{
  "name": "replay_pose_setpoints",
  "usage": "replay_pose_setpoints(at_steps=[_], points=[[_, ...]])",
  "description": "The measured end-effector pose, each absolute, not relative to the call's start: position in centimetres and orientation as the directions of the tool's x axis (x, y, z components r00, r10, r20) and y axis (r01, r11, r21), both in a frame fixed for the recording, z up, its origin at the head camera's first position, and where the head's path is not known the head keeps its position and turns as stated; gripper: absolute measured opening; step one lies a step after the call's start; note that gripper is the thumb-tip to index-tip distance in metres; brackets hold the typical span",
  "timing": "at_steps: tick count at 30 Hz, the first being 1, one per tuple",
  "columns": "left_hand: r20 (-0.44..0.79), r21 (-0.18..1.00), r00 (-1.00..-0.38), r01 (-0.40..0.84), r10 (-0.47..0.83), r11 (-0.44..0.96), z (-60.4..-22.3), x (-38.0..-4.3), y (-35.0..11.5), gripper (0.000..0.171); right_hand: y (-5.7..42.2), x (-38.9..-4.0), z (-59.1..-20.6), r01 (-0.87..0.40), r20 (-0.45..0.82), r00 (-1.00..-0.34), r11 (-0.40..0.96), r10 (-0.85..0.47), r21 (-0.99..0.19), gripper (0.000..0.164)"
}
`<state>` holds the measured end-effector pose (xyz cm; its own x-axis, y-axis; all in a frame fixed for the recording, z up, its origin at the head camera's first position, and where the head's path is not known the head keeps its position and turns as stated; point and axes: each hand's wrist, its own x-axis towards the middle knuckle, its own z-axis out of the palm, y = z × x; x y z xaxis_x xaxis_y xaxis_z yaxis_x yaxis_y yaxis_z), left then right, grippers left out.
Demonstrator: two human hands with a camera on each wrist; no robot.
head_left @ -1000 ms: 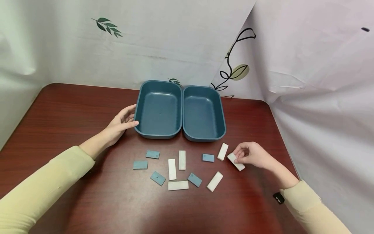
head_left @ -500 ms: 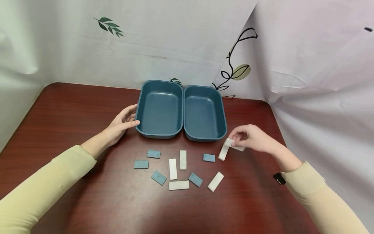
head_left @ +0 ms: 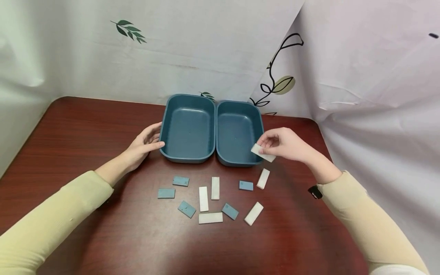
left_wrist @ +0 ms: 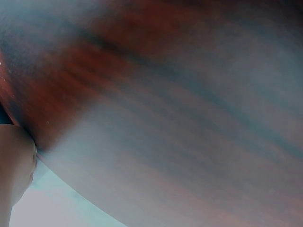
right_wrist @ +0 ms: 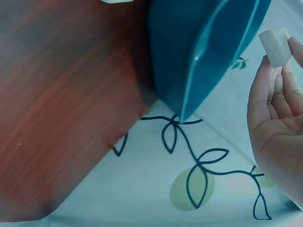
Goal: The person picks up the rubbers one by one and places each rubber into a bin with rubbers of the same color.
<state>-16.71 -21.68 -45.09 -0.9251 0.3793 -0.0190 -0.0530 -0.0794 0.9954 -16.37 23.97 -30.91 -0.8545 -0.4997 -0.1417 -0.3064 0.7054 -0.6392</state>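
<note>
Between thumb and fingers my right hand (head_left: 283, 144) pinches a white rectangular block (head_left: 263, 152), held up over the front right corner of the right blue bin (head_left: 239, 164). The right wrist view shows the same white block (right_wrist: 275, 47) at the fingertips. My left hand (head_left: 140, 147) rests against the left side of the left blue bin (head_left: 187, 159), its thumb at the rim. Both bins stand side by side, with bare floors. In front of them lie white blocks, one of them upright-pointing (head_left: 215, 188), and flat blue-grey blocks such as one at the left (head_left: 166, 193).
Several more pieces are scattered on the dark red table (head_left: 137, 236), including a white block (head_left: 263, 178) near the right bin and a blue block (head_left: 246, 185) beside it. A white patterned curtain (head_left: 192, 49) hangs right behind the table's back edge.
My right hand has lifted the white block off the table's right side and carried it up and left to the right bin's corner. The left hand stays at the left bin.
</note>
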Motion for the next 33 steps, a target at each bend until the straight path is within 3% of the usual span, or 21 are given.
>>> replay_pose_setpoints(at_steps=[12,33], points=[[-0.048,0.996,-0.925,-0.075,0.376,-0.057,-45.0,-16.6,-21.7,0.071,20.4,-20.2,-30.4,-0.294,-0.106,-0.869,0.677,-0.483,-0.675,0.014],[-0.068,0.996,-0.925,-0.084,0.373,-0.026,-45.0,-16.4,-21.9,0.066,13.4,-25.6,-29.6,-0.324,-0.098,-0.838,0.634,-0.537,-0.702,0.012]])
